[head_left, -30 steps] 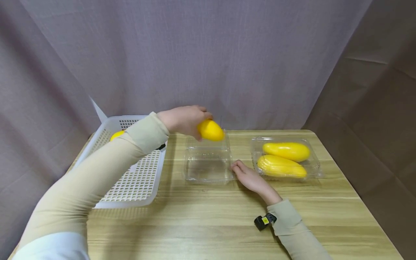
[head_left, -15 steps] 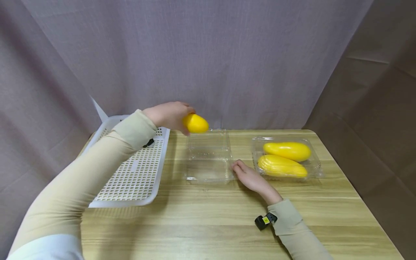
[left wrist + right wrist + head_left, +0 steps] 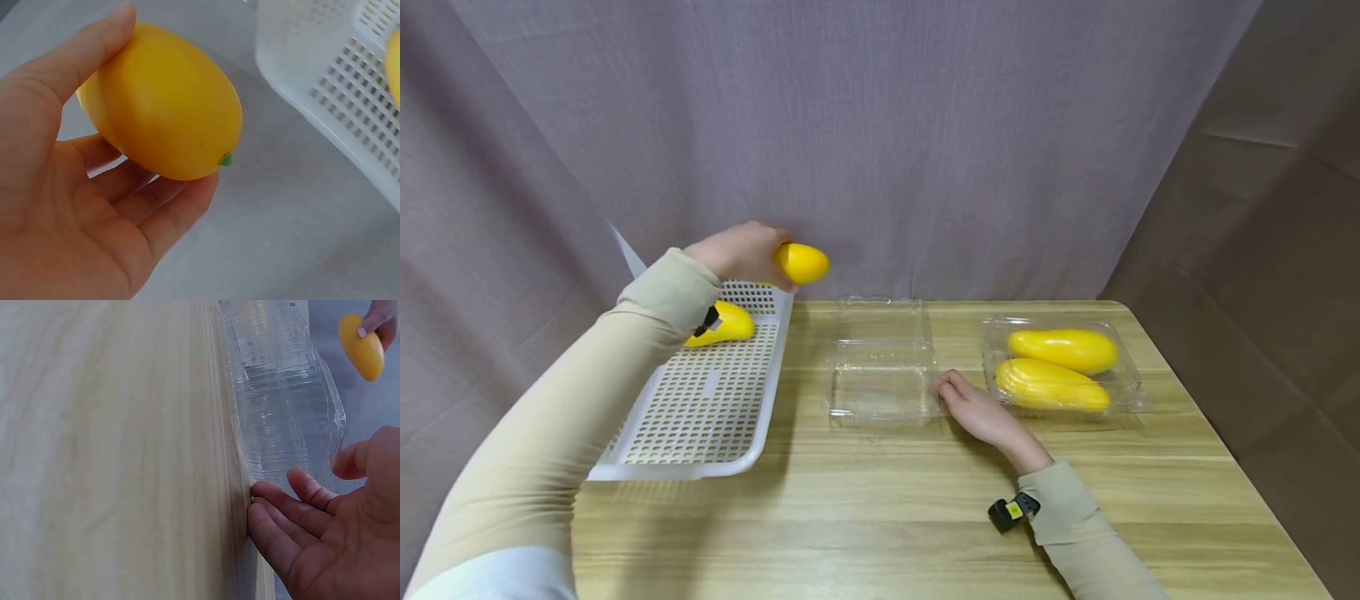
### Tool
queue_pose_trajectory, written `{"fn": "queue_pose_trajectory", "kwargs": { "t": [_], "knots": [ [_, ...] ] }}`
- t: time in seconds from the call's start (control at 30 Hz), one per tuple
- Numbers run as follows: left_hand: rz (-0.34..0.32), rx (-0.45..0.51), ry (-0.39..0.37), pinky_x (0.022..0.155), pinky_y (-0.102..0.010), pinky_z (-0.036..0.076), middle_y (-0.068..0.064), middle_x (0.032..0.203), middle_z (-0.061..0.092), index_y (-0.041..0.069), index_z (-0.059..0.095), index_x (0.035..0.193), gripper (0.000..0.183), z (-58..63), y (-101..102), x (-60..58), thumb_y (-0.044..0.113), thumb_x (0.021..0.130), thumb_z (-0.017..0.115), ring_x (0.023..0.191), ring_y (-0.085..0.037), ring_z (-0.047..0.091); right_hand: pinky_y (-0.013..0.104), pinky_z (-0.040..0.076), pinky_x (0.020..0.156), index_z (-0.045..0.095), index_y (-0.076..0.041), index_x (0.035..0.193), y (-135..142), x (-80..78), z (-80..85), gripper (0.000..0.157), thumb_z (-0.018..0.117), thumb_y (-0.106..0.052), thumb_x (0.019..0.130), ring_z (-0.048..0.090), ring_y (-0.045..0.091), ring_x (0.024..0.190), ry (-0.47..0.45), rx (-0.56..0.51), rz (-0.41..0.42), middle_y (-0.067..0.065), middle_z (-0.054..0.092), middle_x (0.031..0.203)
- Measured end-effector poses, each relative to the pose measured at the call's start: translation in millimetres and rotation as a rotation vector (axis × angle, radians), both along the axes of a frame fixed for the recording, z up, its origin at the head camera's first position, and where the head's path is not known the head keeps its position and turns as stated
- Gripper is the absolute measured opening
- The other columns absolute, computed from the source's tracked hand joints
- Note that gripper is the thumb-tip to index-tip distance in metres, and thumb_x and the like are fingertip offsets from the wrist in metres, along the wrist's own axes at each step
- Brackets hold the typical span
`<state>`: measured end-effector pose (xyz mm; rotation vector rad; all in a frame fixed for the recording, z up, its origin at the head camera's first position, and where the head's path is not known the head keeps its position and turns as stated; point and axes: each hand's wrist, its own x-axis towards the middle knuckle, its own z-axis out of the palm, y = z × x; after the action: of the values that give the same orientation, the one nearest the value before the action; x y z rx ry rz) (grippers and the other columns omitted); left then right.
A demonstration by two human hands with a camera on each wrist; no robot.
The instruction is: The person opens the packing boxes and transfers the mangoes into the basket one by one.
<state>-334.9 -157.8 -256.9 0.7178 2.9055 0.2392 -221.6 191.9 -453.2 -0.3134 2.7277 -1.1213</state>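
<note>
My left hand (image 3: 747, 250) grips a yellow mango (image 3: 164, 103) with a small green stem nub, thumb on one side and fingers curled under the other. It hangs in the air by the back right corner of the white basket (image 3: 763, 421). Another yellow mango (image 3: 730, 322) lies in that basket, partly behind my left wrist. On the table, a hinged clear plastic clamshell box (image 3: 883, 392) stands with its lid back and nothing inside. My right hand (image 3: 973, 410) rests at its right side, fingers loosely bent, the thumb right at the rim in the right wrist view.
To the right, a second clear clamshell box (image 3: 1123, 379) holds two yellow mangoes (image 3: 1062, 350). The wooden table (image 3: 887, 508) ends at a grey-purple curtain (image 3: 880, 150) behind, with a brown cloth (image 3: 1247, 275) at the right.
My left hand has carried the mango left and slightly up, away from above the clamshell box toward the basket. The right hand has stayed at the box's side.
</note>
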Motion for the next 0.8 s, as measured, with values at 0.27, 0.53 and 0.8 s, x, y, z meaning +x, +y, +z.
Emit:
{"fn": "queue_pose_trajectory", "kwargs": {
  "t": [0.27,0.53,0.8],
  "knots": [
    [0.095,-0.010,-0.018,0.095,-0.049,0.045,-0.018,0.119,0.063,-0.002,0.056,0.131,0.062,2.1,-25.6,-0.4,0.034,0.085,0.079,0.103,-0.034,0.057,0.045,0.048,0.081,0.054,-0.007,0.119,2.1,-0.5,-1.4,0.031,0.035,-0.029,0.110,0.055,0.025,0.089,-0.013,-0.006,-0.001,0.007,0.058,0.095],
    [0.169,-0.001,-0.047,0.094,-0.051,0.044,-0.019,0.117,0.063,-0.001,0.056,0.130,0.060,0.3,-39.3,-0.9,0.034,0.086,0.079,0.103,-0.035,0.055,0.044,0.047,0.081,0.053,-0.007,0.119,4.2,-0.5,-1.6,0.031,0.034,-0.030,0.111,0.054,0.025,0.089,-0.011,0.005,-0.010,0.006,0.056,0.091],
    [0.220,0.011,-0.075,0.097,-0.054,0.043,-0.021,0.118,0.062,-0.003,0.055,0.129,0.062,-9.8,-42.8,-4.5,0.036,0.087,0.079,0.104,-0.037,0.055,0.043,0.047,0.078,0.053,-0.008,0.117,3.9,-0.8,-1.9,0.031,0.034,-0.031,0.111,0.054,0.025,0.086,-0.004,0.005,-0.020,0.006,0.053,0.087]
  ]
}}
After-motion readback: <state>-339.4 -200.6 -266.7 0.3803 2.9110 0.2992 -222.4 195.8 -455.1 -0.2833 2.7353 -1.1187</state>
